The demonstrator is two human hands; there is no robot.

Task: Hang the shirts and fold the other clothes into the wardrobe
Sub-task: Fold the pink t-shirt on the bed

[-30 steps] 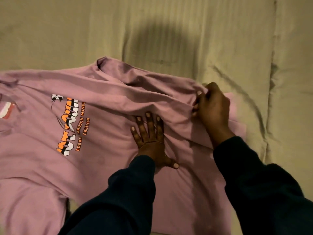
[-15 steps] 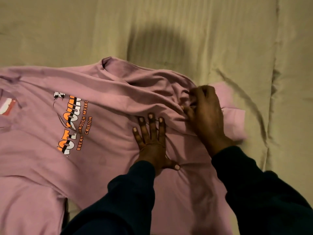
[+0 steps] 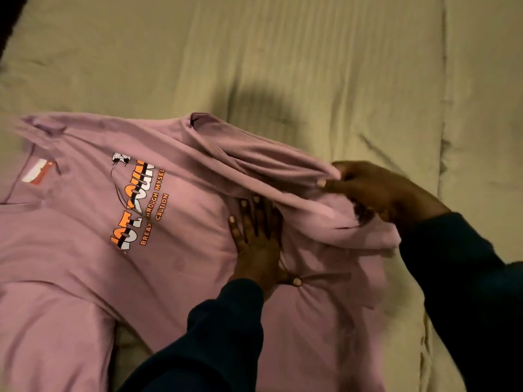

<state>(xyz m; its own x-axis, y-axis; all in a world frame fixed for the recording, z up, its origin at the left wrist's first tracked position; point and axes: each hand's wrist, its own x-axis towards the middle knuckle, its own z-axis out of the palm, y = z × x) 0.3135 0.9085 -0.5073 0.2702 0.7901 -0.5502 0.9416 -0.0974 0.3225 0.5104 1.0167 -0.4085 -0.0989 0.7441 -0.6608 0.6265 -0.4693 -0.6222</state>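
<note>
Left hand (image 3: 256, 244) flat on my pink shirt (image 3: 85, 250); right hand (image 3: 368, 188), at 3 o'clock, grips bunched sleeve (image 3: 283, 171), which may fold crooked.

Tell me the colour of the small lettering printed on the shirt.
Orange small lettering on the pink-lilac cotton shirt, head view.
</note>
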